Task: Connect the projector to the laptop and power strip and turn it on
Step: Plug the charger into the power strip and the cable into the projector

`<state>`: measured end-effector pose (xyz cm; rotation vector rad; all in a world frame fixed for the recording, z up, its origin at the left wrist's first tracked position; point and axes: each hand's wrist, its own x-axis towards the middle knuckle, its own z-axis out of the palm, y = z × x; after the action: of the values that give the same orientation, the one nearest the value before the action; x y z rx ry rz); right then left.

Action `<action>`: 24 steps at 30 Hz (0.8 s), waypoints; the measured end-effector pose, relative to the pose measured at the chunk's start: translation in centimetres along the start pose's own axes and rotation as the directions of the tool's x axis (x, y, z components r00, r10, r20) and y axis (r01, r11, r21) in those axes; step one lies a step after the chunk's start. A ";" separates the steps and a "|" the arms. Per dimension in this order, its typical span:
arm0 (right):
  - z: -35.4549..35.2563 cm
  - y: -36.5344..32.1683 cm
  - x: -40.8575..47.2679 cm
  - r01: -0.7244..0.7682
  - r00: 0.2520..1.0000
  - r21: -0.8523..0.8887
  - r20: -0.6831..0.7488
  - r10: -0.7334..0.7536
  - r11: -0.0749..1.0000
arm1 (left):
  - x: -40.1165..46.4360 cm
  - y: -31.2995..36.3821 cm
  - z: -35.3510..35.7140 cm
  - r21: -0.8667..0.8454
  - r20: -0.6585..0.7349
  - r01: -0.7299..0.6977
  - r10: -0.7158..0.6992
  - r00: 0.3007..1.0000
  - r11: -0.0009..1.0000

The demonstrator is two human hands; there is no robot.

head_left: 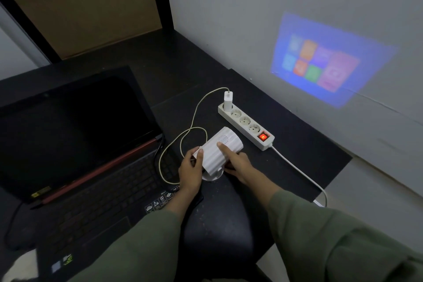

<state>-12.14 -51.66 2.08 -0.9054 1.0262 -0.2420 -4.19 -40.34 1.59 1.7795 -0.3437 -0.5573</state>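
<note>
Hands meet on the small white ribbed plastic projector (220, 147), which sits on its round white stand at the near middle of the black tabletop (297, 144), between the open black-and-red laptop (80, 144) and the white four-socket power strip (246, 125). Its long axis runs from near-left to far-right, lens end aimed at the grey wall (251, 18), where a blue projected image (329, 59) with coloured tiles already shows. The left hand (191, 171) grips the near-left rear end, thumb curled over the top edge. The right hand (238, 165) lies along the projector's right flank with its forefinger stretched straight and pressing the top face just before the dotted speaker grille; the other fingers are tucked under, holding nothing that I can see. Both hands are touching it, so neither has to reach.

Judging by the lit wall, power is on; what remains seems to be settling the aim or a top control, and any turn would pivot about the stand.

A white charger plug (228, 101) stands in the far socket of the strip, and its pale thin cable (194, 119) loops across the table towards the projector's rear, passing under the left hand. The strip's red rocker switch (263, 137) glows, just beyond the projector's far-right end. A black cable (158, 151) leaves the laptop's right side; where it ends is hidden. The loose loop lies nearest and could snag if the projector swings left.
</note>
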 end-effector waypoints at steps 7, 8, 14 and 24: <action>-0.1 0.1 -0.2 0.005 1.000 -0.008 0.012 -0.005 1.000 | -0.1 0.4 -0.1 0.044 -0.027 0.003 -0.002 1.000 0.999; -0.1 0.1 -0.3 0.006 1.000 -0.014 0.016 -0.006 1.000 | -0.1 0.4 -0.1 0.038 -0.034 0.010 -0.009 0.999 0.999; -0.4 0.3 -1.1 0.041 0.999 -0.037 -0.001 -0.041 0.998 | 0.1 0.5 -0.1 0.090 -0.048 -0.014 0.018 0.999 0.996; -2.8 -1.8 -2.0 0.175 0.799 -0.620 -0.365 -0.478 0.765 | 1.0 3.4 0.9 0.511 0.194 -0.417 0.372 0.908 0.751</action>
<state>-15.15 -53.15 4.14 -1.6400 1.4578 -0.5256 -3.67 -42.56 4.47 2.1425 -0.9967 -0.2278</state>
